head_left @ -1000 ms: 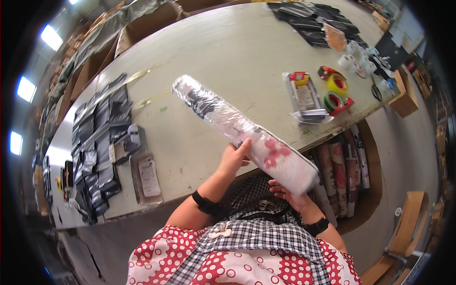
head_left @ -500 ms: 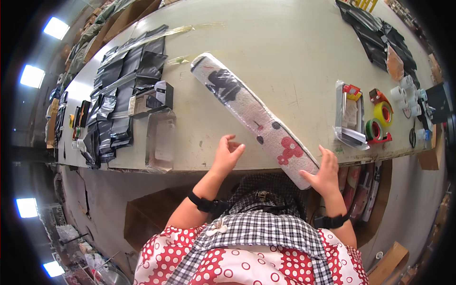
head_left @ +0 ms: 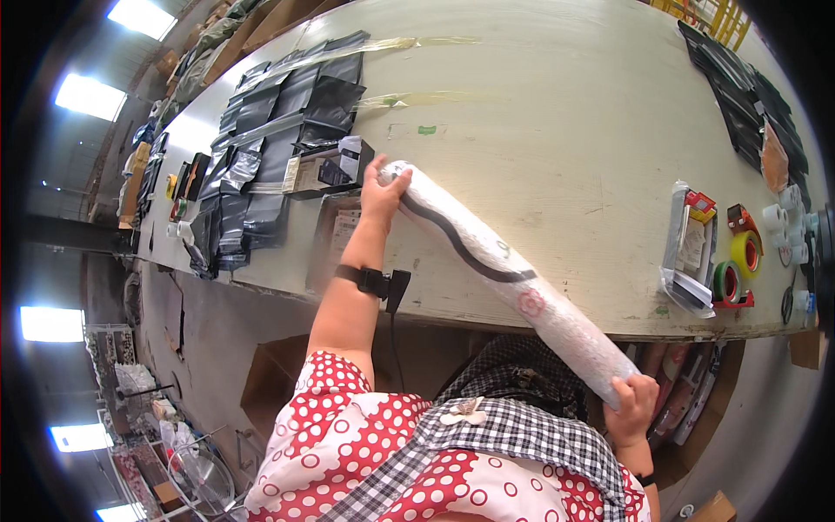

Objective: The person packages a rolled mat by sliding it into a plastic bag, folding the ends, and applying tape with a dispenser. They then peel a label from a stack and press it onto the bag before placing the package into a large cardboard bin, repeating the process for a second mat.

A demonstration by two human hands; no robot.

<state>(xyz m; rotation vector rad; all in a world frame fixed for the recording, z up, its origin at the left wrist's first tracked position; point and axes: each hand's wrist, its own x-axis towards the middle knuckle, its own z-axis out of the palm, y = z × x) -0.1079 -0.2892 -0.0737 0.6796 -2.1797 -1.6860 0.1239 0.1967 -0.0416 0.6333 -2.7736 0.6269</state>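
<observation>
A rolled-up mat (head_left: 487, 248) in clear plastic film lies slantwise, running from the middle left of the table down past its near edge on the right. It is pale and fuzzy, with a curved dark line and a small red flower shape. My left hand (head_left: 383, 193) is closed round its far left end, thumb on top. At the near right end my right hand (head_left: 632, 404) grips the roll, beyond the table's edge. The undersides of both grips are hidden by the roll and the hands.
Black plastic bags (head_left: 270, 130) lie layered at the left under strips of clear tape, beside a small open box (head_left: 326, 170) of labels. On the right sit a clear-wrapped tray (head_left: 691, 252), tape dispensers (head_left: 741, 254) and white rolls (head_left: 787, 222). Further black bags (head_left: 748, 113) lie beyond them.
My left hand has reached forward and taken hold of the roll's far end; my right hand has closed on the near end. The roll has turned, showing another side, and shifted right and nearer.
</observation>
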